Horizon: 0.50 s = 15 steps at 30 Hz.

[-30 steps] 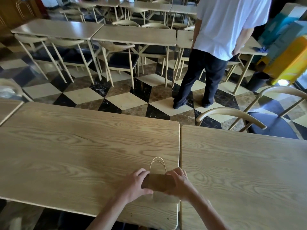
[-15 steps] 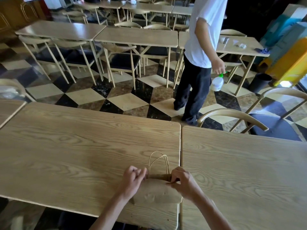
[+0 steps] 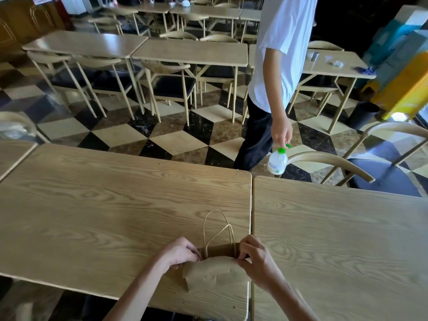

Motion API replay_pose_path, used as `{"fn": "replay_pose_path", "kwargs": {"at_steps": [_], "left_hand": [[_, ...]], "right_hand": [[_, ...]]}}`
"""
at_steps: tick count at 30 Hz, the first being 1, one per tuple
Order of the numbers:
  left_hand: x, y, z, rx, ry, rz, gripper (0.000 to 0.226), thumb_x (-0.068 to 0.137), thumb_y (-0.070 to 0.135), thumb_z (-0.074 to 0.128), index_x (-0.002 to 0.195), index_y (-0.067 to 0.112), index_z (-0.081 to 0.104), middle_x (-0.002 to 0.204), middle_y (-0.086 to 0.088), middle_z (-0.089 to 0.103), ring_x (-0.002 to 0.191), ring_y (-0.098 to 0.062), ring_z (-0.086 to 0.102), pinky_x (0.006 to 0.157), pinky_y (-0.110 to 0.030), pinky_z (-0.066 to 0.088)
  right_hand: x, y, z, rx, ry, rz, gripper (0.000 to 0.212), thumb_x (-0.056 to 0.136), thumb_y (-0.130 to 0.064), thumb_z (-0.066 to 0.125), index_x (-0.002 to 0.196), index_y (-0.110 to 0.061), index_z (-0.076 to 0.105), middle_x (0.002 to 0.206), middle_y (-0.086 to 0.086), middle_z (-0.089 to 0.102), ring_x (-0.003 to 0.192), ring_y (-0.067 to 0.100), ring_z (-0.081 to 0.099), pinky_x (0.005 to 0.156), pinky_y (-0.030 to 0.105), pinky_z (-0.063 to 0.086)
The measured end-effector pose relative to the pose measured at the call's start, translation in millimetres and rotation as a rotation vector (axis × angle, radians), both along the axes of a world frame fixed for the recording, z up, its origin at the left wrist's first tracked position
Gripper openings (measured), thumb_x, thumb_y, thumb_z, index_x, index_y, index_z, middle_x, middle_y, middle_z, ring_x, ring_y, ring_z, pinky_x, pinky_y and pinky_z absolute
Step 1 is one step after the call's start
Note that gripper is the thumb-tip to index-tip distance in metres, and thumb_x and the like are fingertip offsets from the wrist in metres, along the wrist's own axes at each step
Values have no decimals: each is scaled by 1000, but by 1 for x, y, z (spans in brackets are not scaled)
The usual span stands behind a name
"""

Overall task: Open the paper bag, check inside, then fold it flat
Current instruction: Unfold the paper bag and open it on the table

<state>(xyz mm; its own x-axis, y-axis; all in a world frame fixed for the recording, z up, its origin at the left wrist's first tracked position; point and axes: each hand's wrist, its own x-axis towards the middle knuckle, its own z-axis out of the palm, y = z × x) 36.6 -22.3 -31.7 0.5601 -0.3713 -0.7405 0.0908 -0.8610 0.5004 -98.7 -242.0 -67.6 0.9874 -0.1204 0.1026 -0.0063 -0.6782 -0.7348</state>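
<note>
A small brown paper bag (image 3: 214, 271) lies on the wooden table (image 3: 104, 216) near its front right corner, mouth facing away from me. Its two twine handles (image 3: 216, 230) loop out flat onto the table beyond the mouth. My left hand (image 3: 179, 253) pinches the left edge of the mouth. My right hand (image 3: 256, 258) pinches the right edge. The mouth is parted a little, showing a dark strip of the inner back wall. The near side of the bag bulges upward, creased. Nothing inside the bag can be seen.
A second table (image 3: 335, 246) butts against the right side. A person in a white shirt (image 3: 278, 72) walks past across the aisle with a green-capped bottle (image 3: 278, 162). A curved chair back (image 3: 328, 162) stands behind the right table. Rows of tables and chairs fill the room.
The bag was rolled up between my hands; it now lies unrolled with its mouth parted. The person has turned and walked toward my tables, carrying a bottle.
</note>
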Motion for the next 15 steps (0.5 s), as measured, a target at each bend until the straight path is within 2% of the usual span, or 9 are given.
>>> {"fn": "replay_pose_path", "kwargs": {"at_steps": [2, 4, 6, 8, 9, 12, 15], "left_hand": [[1, 1, 3, -9, 34, -33, 27, 79, 8, 61, 80, 28, 79, 64, 2, 63, 42, -6, 43, 37, -18, 28], [-2, 1, 5, -31, 30, -48, 43, 76, -5, 50, 82, 26, 79, 68, 2, 67, 46, -6, 47, 41, -18, 31], [-5, 2, 7, -47, -18, -60, 48, 76, -7, 47, 85, 26, 79, 77, 9, 71, 64, -3, 57, 52, -16, 38], [-8, 2, 8, -87, -71, -44, 49, 77, -7, 47, 84, 29, 79, 84, 17, 72, 83, 1, 61, 68, -15, 44], [-10, 3, 9, -118, -97, -30, 50, 78, -7, 47, 82, 31, 79, 85, 19, 73, 87, 3, 62, 73, -15, 45], [-16, 5, 10, -222, -263, 5, 48, 84, -5, 52, 83, 35, 79, 73, 26, 68, 78, 14, 61, 68, -2, 39], [-23, 6, 9, -290, -479, 56, 34, 91, 3, 55, 98, 27, 78, 74, 11, 58, 64, 0, 55, 59, -9, 39]], "right_hand": [[-2, 1, 2, 11, 6, -5, 25, 71, -9, 77, 64, -10, 53, 85, 0, 56, 77, 10, 53, 66, 21, 48], [-2, 0, 6, 37, 28, -18, 24, 75, -17, 77, 64, -11, 56, 85, 0, 58, 76, 8, 55, 66, 21, 50], [-1, -2, 10, 62, 43, -37, 25, 86, -20, 71, 65, -12, 61, 82, -2, 60, 72, 7, 58, 65, 21, 49], [0, -6, 15, 107, 71, -88, 32, 97, -20, 57, 67, -17, 67, 77, -7, 64, 73, 5, 62, 69, 20, 47], [1, -9, 18, 132, 86, -120, 35, 99, -19, 52, 68, -19, 70, 75, -8, 66, 74, 4, 64, 71, 19, 46], [3, -14, 24, 144, 94, -171, 38, 99, -19, 53, 67, -23, 71, 71, -10, 69, 72, 1, 66, 70, 10, 42], [7, -14, 26, 56, 107, -202, 26, 92, -24, 64, 67, -22, 69, 68, -13, 66, 69, -4, 62, 64, 9, 40]]}}
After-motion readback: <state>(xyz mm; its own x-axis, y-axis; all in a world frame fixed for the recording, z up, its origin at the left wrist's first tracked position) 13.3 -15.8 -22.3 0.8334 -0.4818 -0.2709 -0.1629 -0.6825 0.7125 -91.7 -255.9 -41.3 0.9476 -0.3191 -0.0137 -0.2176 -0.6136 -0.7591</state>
